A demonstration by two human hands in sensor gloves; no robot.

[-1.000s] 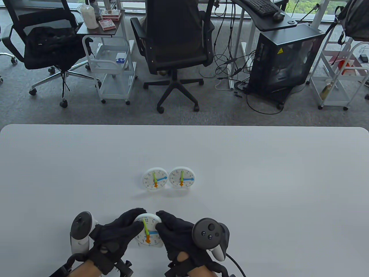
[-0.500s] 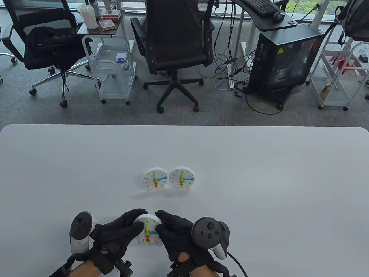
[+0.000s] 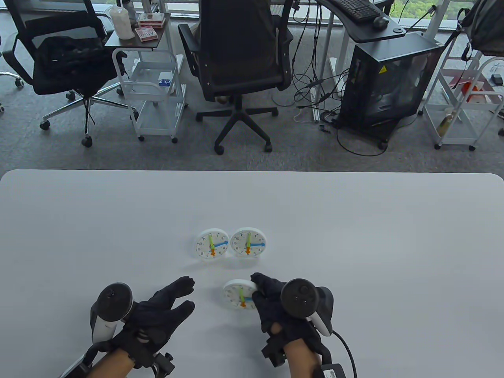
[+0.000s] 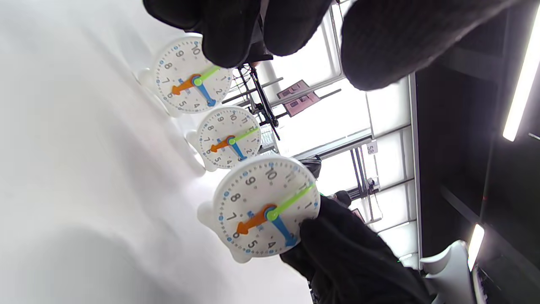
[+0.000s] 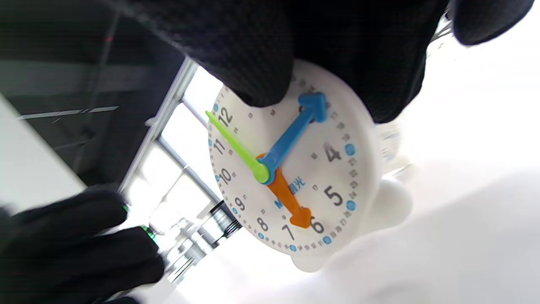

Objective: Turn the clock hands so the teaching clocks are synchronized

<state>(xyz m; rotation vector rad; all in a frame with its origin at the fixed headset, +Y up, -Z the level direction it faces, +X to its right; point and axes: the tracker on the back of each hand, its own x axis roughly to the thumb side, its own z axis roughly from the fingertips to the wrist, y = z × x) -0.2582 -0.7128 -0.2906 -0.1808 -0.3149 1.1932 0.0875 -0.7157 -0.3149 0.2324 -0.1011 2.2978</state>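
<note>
The left hand (image 3: 157,311) rests low over the white counter (image 3: 354,244), to the left of the near clock (image 3: 240,294). Its fingers are spread apart and it holds nothing.

The near clock sits in front of two more clocks. The right hand (image 3: 275,303) grips it by its right edge, fingers closed on the rim. Behind the near clock, the back left clock (image 3: 211,245) and the back right clock (image 3: 248,242) stand just beside each other.

All three clocks seem to show the same time: green hand near 12, blue hand near 3, orange hand near 6. So the turning looks done, I think. The step now seems to be putting the near clock next to the other two. To do it well, hold the rim only and keep fingers off the thin hands, so they do not slip. Set it down softly on its two little feet.

The clocks are round, white, smooth plastic. The colored hands are thin and pointed. The gloves are black and look soft. The counter is flat and smooth.
</note>
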